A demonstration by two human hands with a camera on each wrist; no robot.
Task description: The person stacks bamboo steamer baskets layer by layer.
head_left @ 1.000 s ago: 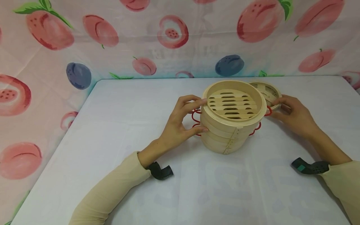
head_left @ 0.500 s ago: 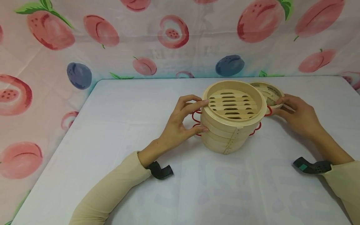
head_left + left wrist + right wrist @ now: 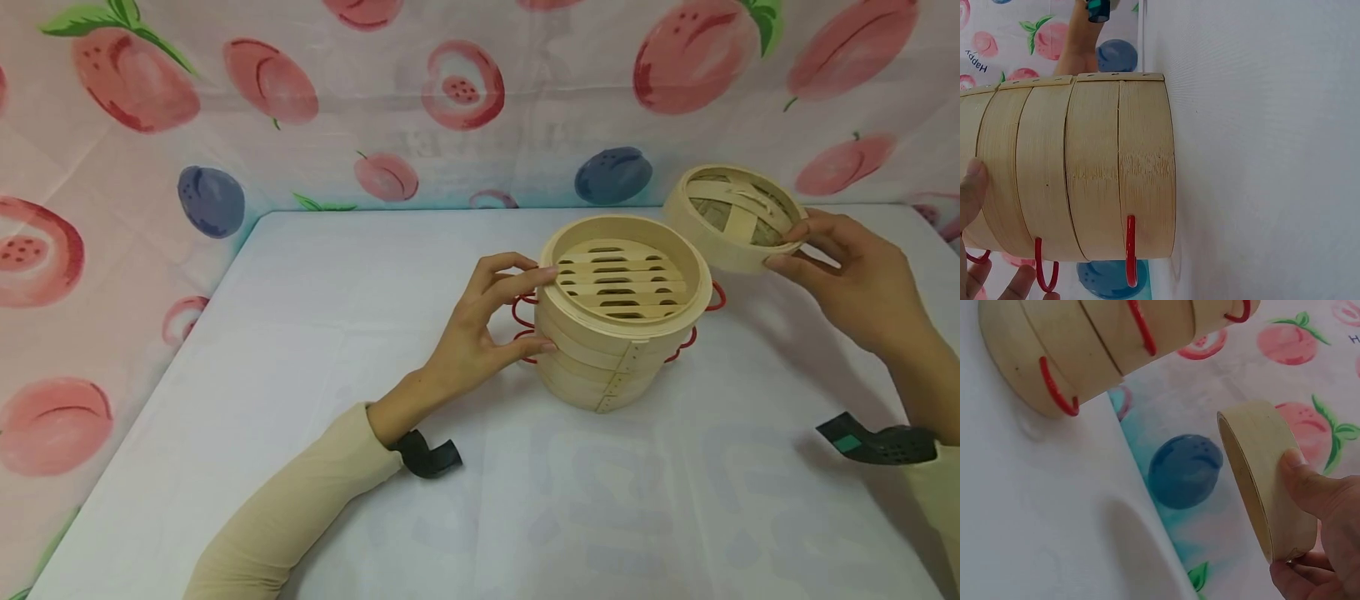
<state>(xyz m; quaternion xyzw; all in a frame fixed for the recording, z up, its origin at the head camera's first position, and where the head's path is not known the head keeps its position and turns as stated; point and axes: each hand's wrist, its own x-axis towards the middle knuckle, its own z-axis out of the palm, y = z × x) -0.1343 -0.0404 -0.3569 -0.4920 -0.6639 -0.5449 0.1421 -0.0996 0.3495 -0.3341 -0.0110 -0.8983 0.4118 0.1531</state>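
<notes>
A stack of round bamboo steamer baskets (image 3: 588,362) with red side loops (image 3: 1130,250) stands on the table, right of centre. Its slatted top tier (image 3: 622,279) is uncovered and nothing lies on the slats. My left hand (image 3: 476,325) holds the stack's left side, thumb at the front and fingertips at the upper rim. Behind and to the right, my right hand (image 3: 858,275) pinches the edge of the bamboo lid (image 3: 738,218), which has a woven top with a strap. In the right wrist view the lid (image 3: 1269,475) is in the air, apart from the stack, tilted.
A white cloth covers the table (image 3: 360,275). Behind it and along the left hangs a fruit-printed curtain (image 3: 525,100). Black wrist-worn devices sit at the left cuff (image 3: 431,457) and the right cuff (image 3: 877,440).
My right hand has raised the lid from behind the stack and carried it up and to the right. My left hand and the stack have stayed in place.
</notes>
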